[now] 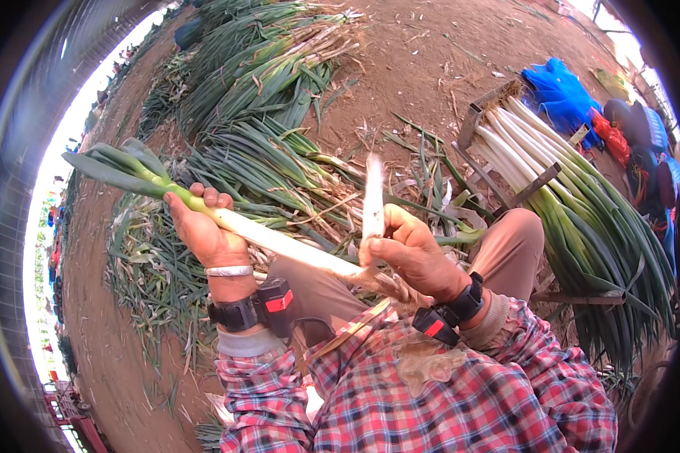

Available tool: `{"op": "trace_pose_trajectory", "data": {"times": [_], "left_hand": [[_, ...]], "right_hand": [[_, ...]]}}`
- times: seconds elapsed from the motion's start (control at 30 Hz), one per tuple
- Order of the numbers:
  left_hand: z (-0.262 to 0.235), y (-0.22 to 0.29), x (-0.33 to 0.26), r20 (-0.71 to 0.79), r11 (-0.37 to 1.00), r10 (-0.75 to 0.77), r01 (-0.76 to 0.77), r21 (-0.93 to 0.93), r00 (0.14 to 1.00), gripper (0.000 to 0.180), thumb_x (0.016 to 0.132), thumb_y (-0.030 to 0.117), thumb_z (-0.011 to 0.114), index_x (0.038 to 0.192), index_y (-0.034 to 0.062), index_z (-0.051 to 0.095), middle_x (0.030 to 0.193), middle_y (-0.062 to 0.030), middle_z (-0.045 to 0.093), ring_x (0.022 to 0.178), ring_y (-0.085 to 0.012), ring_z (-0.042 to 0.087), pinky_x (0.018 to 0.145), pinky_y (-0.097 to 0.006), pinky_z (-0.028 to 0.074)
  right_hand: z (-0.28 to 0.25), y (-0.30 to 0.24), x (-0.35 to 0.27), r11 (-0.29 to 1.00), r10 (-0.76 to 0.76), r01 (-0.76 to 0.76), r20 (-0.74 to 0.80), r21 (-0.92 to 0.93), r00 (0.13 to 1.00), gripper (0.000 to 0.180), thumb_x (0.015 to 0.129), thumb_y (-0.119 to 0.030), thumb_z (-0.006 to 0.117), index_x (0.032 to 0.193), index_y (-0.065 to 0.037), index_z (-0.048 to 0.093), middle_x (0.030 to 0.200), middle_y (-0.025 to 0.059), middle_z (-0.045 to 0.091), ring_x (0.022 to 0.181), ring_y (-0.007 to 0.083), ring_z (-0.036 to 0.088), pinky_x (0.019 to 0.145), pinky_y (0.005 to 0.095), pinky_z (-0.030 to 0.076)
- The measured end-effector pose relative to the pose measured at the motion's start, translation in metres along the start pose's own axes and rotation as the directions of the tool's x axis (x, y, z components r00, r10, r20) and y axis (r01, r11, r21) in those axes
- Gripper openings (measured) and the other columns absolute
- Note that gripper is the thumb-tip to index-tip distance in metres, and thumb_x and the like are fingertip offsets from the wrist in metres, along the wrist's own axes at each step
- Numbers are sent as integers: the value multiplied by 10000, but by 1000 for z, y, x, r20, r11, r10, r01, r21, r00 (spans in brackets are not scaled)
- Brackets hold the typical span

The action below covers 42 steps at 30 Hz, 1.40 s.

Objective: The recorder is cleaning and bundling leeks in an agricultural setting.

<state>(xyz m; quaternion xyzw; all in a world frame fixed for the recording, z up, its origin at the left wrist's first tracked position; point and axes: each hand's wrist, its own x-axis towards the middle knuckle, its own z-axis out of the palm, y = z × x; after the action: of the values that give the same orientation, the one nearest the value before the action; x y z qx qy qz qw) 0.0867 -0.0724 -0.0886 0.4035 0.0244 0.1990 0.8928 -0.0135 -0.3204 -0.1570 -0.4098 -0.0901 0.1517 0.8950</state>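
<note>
A leek (279, 243) slants across the front of a person's lap, leaf end in the left hand (204, 234), root end below the right hand (415, 253), which holds a strip (373, 204) above it. Ahead on the ground (423, 53), a near pile (253, 162) lies before a far pile (257, 68), leaf scraps (151, 260) at left. Right of the right knee (517, 234), a frame (535, 186) holds a bundle (582, 215), a bag or sheet (559, 94) beyond.

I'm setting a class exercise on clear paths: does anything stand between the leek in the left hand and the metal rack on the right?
Yes: in this view, the right hand, pinching a pale strip, and the bent right knee lie between the leek and the metal rack. True depth is unclear.
</note>
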Motion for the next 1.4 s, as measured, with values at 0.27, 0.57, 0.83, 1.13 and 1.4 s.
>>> {"op": "trace_pose_trajectory", "data": {"times": [0.27,0.57,0.83,1.13,1.4], "left_hand": [[-11,40,29,-164,956,250,-216,200,954,373,1012,420,380,876,76,430,752,-26,455,594,-120,422,535,-266,397],[33,32,-14,-35,939,224,-206,275,974,337,1018,420,341,1054,121,492,920,-35,614,672,-105,473,591,-282,404],[71,9,-50,-84,932,248,-214,291,965,305,1003,382,427,1029,97,531,931,-21,603,728,-107,502,618,-278,434],[62,4,-54,-53,937,233,-209,280,971,263,986,370,486,1070,122,505,906,-10,599,742,-98,522,617,-270,436],[60,2,-51,-69,956,157,-134,261,985,225,941,322,587,1043,139,506,890,5,578,746,-98,517,619,-265,442]], "right_hand": [[-66,-60,-83,702,460,-302,88,-645,883,209,884,-195,655,851,-38,522,734,-16,529,672,76,471,564,272,393],[-10,-32,-18,438,-182,289,230,-851,956,281,801,-76,673,1061,7,604,1027,131,607,975,276,588,858,347,467],[47,-1,12,470,-292,261,130,-843,947,214,785,-124,710,922,-14,587,828,117,560,762,255,572,685,343,457],[42,6,13,566,-266,250,113,-786,957,165,769,-100,670,790,-7,535,742,143,528,675,285,530,612,368,433],[36,3,13,703,-27,29,14,-710,1000,136,805,-84,675,861,14,598,786,71,587,726,123,551,648,284,463]]}}
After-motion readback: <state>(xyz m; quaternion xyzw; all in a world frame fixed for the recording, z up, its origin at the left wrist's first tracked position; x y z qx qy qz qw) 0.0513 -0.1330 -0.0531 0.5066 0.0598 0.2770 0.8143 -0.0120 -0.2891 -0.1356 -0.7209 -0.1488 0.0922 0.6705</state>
